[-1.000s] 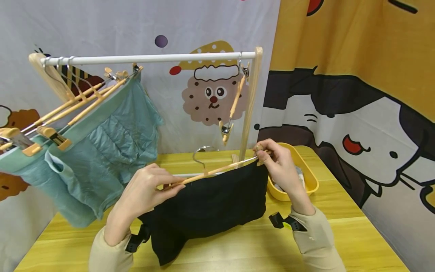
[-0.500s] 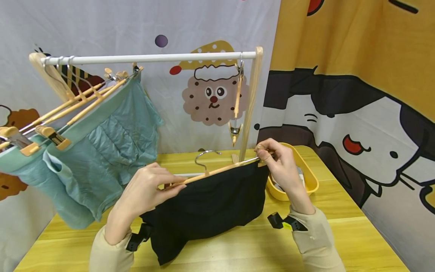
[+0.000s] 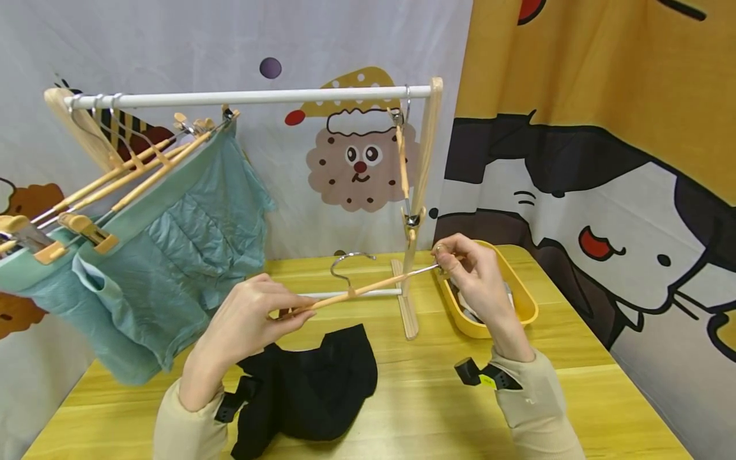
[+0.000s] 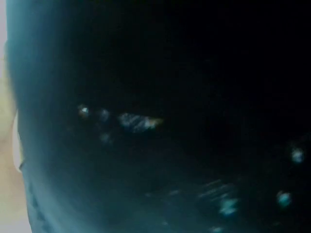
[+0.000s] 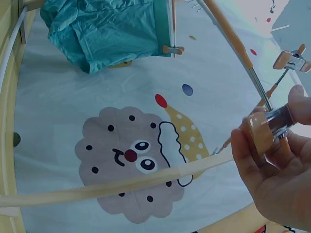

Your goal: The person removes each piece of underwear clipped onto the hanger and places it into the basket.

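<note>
My left hand (image 3: 253, 319) grips the left end of a wooden clip hanger (image 3: 368, 287), whose metal hook points up. At its right end my right hand (image 3: 474, 271) pinches the clip (image 5: 262, 131) between thumb and fingers, and no cloth shows in that clip. A piece of black clothing (image 3: 313, 390) hangs slack below the left hand, its right end away from the hanger. Its upper left part is hidden behind the left hand and wrist. Dark cloth (image 4: 146, 165) fills nearly all of the left wrist view.
A rack with a white bar (image 3: 259, 97) stands behind the hands. Teal shorts (image 3: 195, 211) hang on clip hangers at its left. Another clip hanger (image 3: 404, 163) hangs bare at its right post. A yellow basket (image 3: 526, 313) with some cloth sits behind the right hand.
The right end of the black clothing has come out of the right clip and dropped down to the left. Both hands stay nearly in place. The bare hanger on the rack has swung right.
</note>
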Demonstrator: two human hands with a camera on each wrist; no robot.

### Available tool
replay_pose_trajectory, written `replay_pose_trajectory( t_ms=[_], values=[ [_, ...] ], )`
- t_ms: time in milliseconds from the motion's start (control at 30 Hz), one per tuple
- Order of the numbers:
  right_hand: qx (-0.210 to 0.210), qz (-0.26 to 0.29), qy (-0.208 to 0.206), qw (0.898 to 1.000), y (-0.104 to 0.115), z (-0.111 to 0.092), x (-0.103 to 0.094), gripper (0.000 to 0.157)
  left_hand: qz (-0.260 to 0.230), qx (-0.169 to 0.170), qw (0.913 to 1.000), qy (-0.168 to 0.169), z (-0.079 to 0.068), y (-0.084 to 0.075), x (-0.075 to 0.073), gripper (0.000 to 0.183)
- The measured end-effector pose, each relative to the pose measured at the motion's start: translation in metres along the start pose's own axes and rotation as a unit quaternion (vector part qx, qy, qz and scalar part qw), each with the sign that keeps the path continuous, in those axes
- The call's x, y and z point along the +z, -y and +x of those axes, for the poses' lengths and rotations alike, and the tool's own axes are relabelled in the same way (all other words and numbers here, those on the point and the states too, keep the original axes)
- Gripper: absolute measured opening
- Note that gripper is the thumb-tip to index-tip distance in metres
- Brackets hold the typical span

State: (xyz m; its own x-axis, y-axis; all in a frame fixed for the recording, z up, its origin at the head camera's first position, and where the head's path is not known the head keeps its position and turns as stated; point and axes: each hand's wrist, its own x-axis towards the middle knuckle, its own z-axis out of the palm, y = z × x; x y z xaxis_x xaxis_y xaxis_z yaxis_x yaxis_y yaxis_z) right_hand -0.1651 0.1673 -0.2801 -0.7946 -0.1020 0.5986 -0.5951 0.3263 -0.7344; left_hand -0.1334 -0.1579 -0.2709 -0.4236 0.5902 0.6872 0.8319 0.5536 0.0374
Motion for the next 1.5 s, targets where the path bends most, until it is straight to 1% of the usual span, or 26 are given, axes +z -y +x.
replay_pose_trajectory(
  t_ms=[100, 167, 233, 300, 367, 467, 533, 600, 667, 733, 767, 800, 867, 1000, 1100, 1167, 1333, 1400, 1500],
  values=[
    [-0.002, -0.009, 0.007, 1.000, 0.000, -0.001, 0.000, 0.013, -0.002, 0.001, 1.0000, 0.000, 0.000, 0.001, 0.000, 0.024],
    [-0.020, -0.040, 0.006, 0.999, 0.000, -0.001, 0.000, 0.013, -0.002, 0.001, 1.0000, 0.002, 0.000, 0.001, 0.000, 0.024],
    [-0.055, -0.085, 0.000, 0.995, -0.001, -0.002, 0.001, 0.014, -0.001, 0.000, 1.0000, 0.004, 0.000, 0.002, 0.000, 0.024],
    [-0.100, -0.139, -0.012, 0.985, -0.001, -0.002, 0.002, 0.019, 0.002, -0.002, 1.0000, 0.007, -0.001, 0.002, 0.000, 0.023],
    [-0.150, -0.205, -0.026, 0.967, 0.000, -0.003, 0.005, 0.026, 0.008, -0.003, 0.9999, 0.011, -0.001, 0.002, 0.000, 0.023],
    [-0.226, -0.287, -0.031, 0.930, 0.005, -0.004, 0.012, 0.032, 0.016, -0.006, 0.9997, 0.016, -0.001, 0.002, 0.001, 0.022],
    [-0.275, -0.326, -0.023, 0.904, 0.008, -0.005, 0.019, 0.036, 0.019, -0.005, 0.9996, 0.021, 0.000, 0.002, 0.003, 0.021],
    [-0.318, -0.344, -0.007, 0.883, 0.012, -0.006, 0.028, 0.039, 0.022, -0.002, 0.9994, 0.026, 0.002, 0.003, 0.005, 0.020],
    [-0.348, -0.355, 0.011, 0.868, 0.014, -0.007, 0.035, 0.041, 0.024, 0.002, 0.9993, 0.029, 0.003, 0.003, 0.007, 0.019],
    [-0.365, -0.359, 0.025, 0.859, 0.014, -0.007, 0.042, 0.039, 0.025, 0.005, 0.9992, 0.031, 0.005, 0.003, 0.008, 0.018],
    [-0.369, -0.359, 0.033, 0.857, 0.014, -0.008, 0.044, 0.037, 0.026, 0.006, 0.9991, 0.032, 0.006, 0.003, 0.009, 0.018],
    [-0.369, -0.356, 0.044, 0.858, 0.013, -0.008, 0.046, 0.034, 0.026, 0.007, 0.9991, 0.033, 0.007, 0.003, 0.010, 0.017],
    [-0.366, -0.342, 0.059, 0.864, 0.012, -0.008, 0.049, 0.028, 0.025, 0.007, 0.9991, 0.033, 0.008, 0.003, 0.011, 0.016],
    [-0.351, -0.292, 0.080, 0.886, 0.008, -0.009, 0.050, 0.017, 0.026, 0.002, 0.9990, 0.036, 0.009, 0.002, 0.012, 0.016],
    [-0.346, -0.260, 0.082, 0.898, 0.005, -0.009, 0.051, 0.019, 0.028, -0.008, 0.9986, 0.045, 0.009, 0.001, 0.013, 0.017],
    [-0.346, -0.248, 0.078, 0.901, 0.003, -0.009, 0.051, 0.023, 0.028, -0.017, 0.9981, 0.053, 0.009, 0.001, 0.013, 0.017],
    [-0.344, -0.243, 0.062, 0.905, 0.001, -0.010, 0.052, 0.029, 0.019, -0.055, 0.9954, 0.076, 0.008, 0.001, 0.011, 0.019],
    [-0.343, -0.248, 0.050, 0.905, 0.001, -0.010, 0.051, 0.031, 0.012, -0.079, 0.9930, 0.087, 0.006, 0.003, 0.008, 0.021],
    [-0.337, -0.255, 0.034, 0.906, -0.001, -0.010, 0.050, 0.034, -0.012, -0.129, 0.9858, 0.107, 0.000, 0.006, 0.003, 0.024]
  ],
)
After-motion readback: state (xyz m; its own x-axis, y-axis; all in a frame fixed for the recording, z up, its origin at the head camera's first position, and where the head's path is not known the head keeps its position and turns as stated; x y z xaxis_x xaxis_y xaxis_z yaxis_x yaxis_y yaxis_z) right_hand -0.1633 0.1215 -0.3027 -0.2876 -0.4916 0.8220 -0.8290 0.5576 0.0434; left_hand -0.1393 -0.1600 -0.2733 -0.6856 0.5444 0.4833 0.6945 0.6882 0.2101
